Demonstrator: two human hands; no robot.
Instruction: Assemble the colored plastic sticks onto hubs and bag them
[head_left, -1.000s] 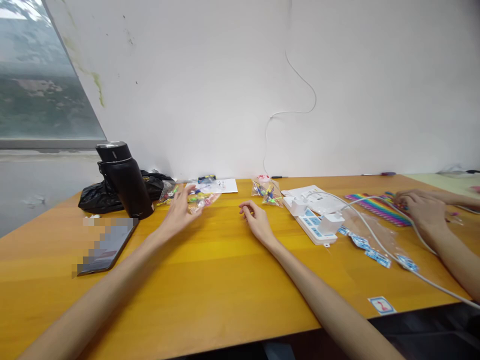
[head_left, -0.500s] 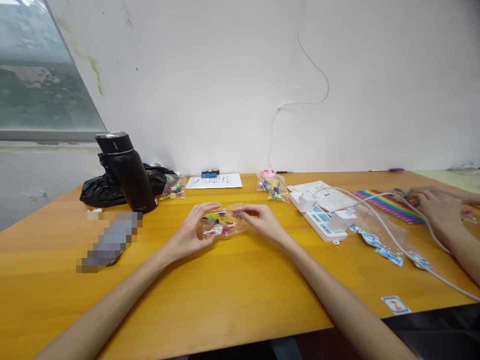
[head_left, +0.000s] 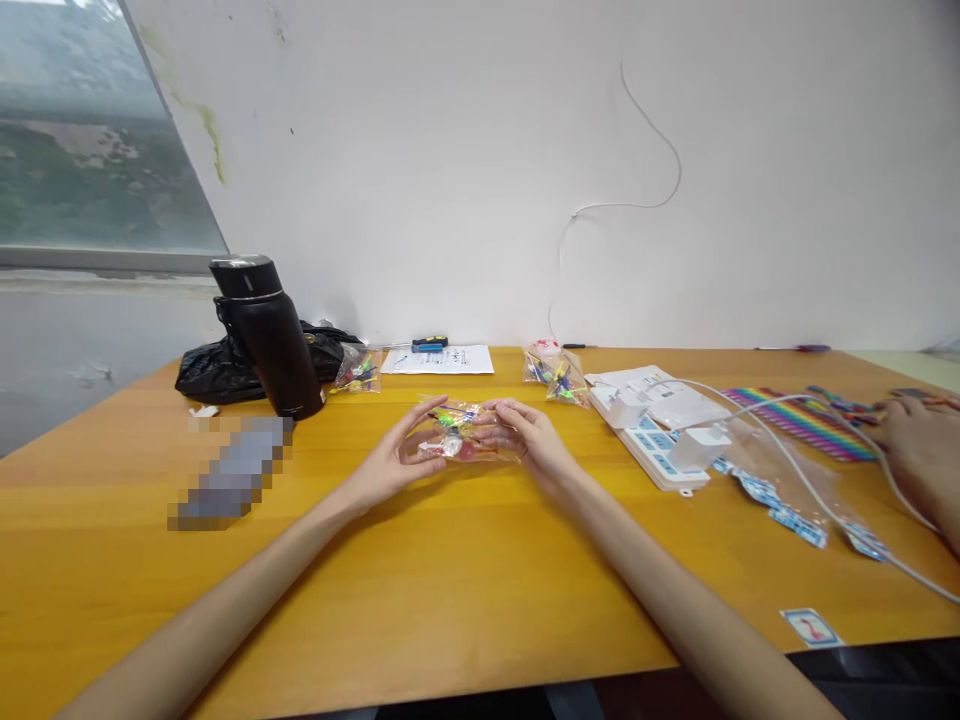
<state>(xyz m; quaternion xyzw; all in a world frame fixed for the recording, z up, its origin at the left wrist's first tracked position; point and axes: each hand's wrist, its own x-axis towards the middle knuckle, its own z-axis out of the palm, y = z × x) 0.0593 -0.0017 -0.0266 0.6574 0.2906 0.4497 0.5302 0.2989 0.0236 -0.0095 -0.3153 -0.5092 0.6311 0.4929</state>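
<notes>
A small clear plastic bag of colourful little parts [head_left: 459, 433] is held between both my hands just above the yellow wooden table [head_left: 450, 590]. My left hand [head_left: 397, 458] pinches its left end with curled fingers. My right hand [head_left: 529, 440] grips its right end, fingers folded round the plastic. Two more clear bags of coloured parts lie farther back: one [head_left: 358, 371] by the bottle and one [head_left: 556, 370] right of centre.
A black flask [head_left: 268, 335] stands at back left before a black bag [head_left: 217, 368]. A pixelated flat item [head_left: 232, 482] lies left. A paper sheet [head_left: 442, 359], white power strip [head_left: 654, 440] with cable, rainbow strip [head_left: 802, 420], and another person's hand [head_left: 924, 450] at right.
My left hand picked the bag up from the back of the table and brought it to the centre. My right hand came over and took its other end.
</notes>
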